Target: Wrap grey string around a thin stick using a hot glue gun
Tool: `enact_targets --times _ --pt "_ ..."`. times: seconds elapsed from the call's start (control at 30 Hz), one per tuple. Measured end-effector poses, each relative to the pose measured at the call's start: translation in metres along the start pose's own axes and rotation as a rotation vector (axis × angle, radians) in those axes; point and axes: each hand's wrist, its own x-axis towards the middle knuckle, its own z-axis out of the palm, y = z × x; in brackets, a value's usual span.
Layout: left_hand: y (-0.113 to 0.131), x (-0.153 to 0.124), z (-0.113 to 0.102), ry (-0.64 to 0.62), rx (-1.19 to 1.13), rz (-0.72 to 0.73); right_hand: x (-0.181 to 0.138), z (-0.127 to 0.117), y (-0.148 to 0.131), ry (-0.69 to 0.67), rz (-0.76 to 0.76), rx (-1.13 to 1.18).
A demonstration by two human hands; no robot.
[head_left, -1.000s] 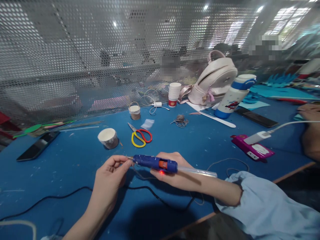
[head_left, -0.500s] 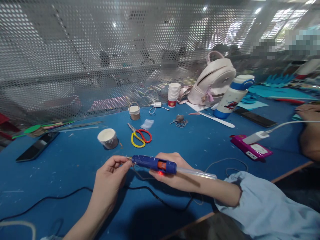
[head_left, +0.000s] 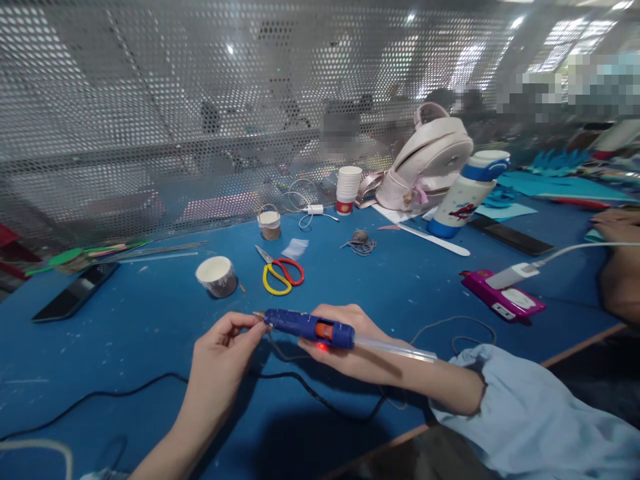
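My right hand (head_left: 345,343) is wrapped round a blue hot glue gun (head_left: 295,323). A clear glue stick (head_left: 395,348) sticks out of its back end, and a red light glows on its underside. The gun's nozzle points left, at the fingertips of my left hand (head_left: 225,350). Thumb and fingers of that hand are pinched together beside the nozzle. From the pinch a thin grey string (head_left: 283,355) runs down to the right, passing under the gun; its end at the nozzle is hidden by the fingers.
Beyond my hands are scissors (head_left: 280,275), a white-rimmed cup (head_left: 216,276), a small handled bucket (head_left: 270,225) and a bundle of grey string (head_left: 360,243). A phone (head_left: 75,293) lies left. Paper cups (head_left: 347,190), a backpack (head_left: 425,163), a bottle (head_left: 467,193) and a pink power bank (head_left: 503,297) stand rightward. Another person's arm (head_left: 620,267) rests far right.
Almost nothing differs. The glue gun and both hands have shifted very slightly to the right in the view, with the same grips kept.
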Motion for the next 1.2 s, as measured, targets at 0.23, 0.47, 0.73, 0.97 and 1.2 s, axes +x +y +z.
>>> enact_targets --times 0.23,0.47,0.73,0.97,1.2 --pt "-0.001 -0.001 -0.002 -0.010 0.035 -0.007 0.001 -0.007 -0.006 0.011 0.088 0.017" --pt "-0.002 0.000 -0.001 0.015 0.018 -0.005 -0.004 -0.002 0.003 -0.012 -0.035 -0.030" --pt "-0.001 0.000 0.000 0.018 0.038 -0.014 -0.005 0.001 0.005 0.015 -0.078 -0.061" --pt "-0.001 0.000 0.000 0.007 0.015 -0.011 -0.005 0.000 0.003 0.015 -0.032 -0.081" --pt "-0.003 0.002 0.001 -0.003 -0.014 -0.015 -0.006 -0.001 0.004 0.002 -0.040 -0.072"
